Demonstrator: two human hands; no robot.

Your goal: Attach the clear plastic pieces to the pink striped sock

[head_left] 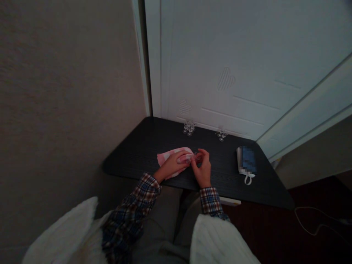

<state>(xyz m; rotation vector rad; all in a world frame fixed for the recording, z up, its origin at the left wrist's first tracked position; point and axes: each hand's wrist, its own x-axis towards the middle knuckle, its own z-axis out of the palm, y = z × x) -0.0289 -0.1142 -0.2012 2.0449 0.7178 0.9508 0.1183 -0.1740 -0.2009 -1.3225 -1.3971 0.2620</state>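
Observation:
A pink-and-white cloth (164,157) lies bunched over the dark table, with my left hand (173,164) closed on it. Beside it, my right hand (202,168) pinches a small clear glass (196,155) whose round edge shows between the fingers. Cloth and fingers hide the rest of that glass, and the two hands nearly meet there. Further back stand several small clear stemmed glasses (189,127) in a cluster. A second, smaller group of clear glasses (221,135) is to the right of them.
The black table (132,146) has its back edge by a white panel (209,47) with embossed hearts. On the table's right lies a blue-and-white packet (248,160) with a white loop. A beige wall (74,84) rises at left. A thin cable (305,227) runs across the floor at right.

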